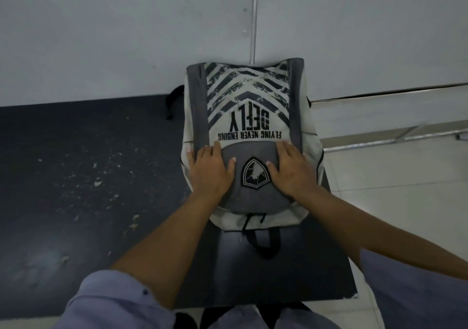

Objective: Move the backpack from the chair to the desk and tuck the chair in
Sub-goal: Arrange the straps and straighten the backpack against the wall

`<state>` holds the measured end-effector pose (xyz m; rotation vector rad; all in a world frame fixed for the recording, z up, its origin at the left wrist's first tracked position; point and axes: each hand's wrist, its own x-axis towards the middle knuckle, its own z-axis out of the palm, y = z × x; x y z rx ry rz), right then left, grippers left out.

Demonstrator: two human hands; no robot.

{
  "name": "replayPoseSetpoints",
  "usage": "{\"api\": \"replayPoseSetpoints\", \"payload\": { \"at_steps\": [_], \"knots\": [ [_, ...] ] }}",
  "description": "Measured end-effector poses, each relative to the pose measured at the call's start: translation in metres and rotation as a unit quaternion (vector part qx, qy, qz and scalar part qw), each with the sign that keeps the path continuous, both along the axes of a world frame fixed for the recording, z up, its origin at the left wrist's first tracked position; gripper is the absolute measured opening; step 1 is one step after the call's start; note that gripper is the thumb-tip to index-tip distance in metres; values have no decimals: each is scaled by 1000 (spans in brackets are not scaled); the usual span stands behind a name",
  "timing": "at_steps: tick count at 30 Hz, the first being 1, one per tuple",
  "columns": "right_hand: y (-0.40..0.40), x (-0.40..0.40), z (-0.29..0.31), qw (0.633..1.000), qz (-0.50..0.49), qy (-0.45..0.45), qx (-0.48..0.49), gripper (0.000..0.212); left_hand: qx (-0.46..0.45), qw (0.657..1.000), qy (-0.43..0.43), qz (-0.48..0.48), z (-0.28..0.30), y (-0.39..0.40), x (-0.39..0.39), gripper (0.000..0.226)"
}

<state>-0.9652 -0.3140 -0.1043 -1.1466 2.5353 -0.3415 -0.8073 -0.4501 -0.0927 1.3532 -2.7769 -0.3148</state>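
Dim, cool, even light with a bluish-grey cast; shadows are soft and faint. A pale sheen lies on the dark desk [298, 265] below the backpack [249, 131]. Wide-angle bending curves straight lines near the edges, and the sleeves [119, 306] at the bottom look soft

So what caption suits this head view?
Both hands, left and right, rest flat on a backpack lying on a dark desk.

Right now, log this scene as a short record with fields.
backpack: grey and white, lying flat on the dark desk, its far end against the wall
left hand: palm down on the backpack, fingers spread
right hand: palm down on the backpack, fingers spread
carry loop: at the near end, untouched
chair: not in view
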Motion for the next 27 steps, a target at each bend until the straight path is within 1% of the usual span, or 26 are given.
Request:
{"api": "replayPoseSetpoints", "payload": {
  "at_steps": [3, 5, 6, 8, 10, 12, 14, 17, 19, 24, 27],
  "knots": [
    [-3, -5, -8, 999, -25, -4, -35, 64, 8, 999, -42, 15, -5, 0, -4, 64],
    [-6, -10, -9, 997, -41, -17, -71, 53, 15, 999, -25, 33, -5, -3, -6, 53],
    [-8, -13, -8, 993, -50, -35, -100, 45, 14, 999, 4, 42, -4, -3, -8, 45],
    [-9, -16, -2, 981, -63, -61, -170, 30, 8, 995, 91, 46, -1, -2, -8, 29],
    [-5, -15, 7, 967, -61, -54, -243, 21, 2, 982, 185, 37, 5, 4, -7, 19],
    [1, -11, 18, 949, -58, -35, -308, 19, -11, 973, 227, 31, 13, 9, -4, 15],
    [5, -8, 29, 937, -66, -6, -343, 22, -33, 971, 234, 22, 21, 10, -1, 14],
    [9, -8, 43, 929, -60, 19, -364, 24, -66, 970, 235, 13, 34, 10, -1, 13],
    [12, -8, 50, 932, -52, 20, -358, 25, -79, 970, 231, 11, 41, 13, -1, 14],
    [24, -5, 60, 937, -38, 30, -347, 26, -83, 969, 233, -7, 58, 27, 6, 11],
    [30, 3, 73, 934, -17, 46, -353, 23, -80, 968, 236, -23, 72, 40, 11, 17]
  ]
}}
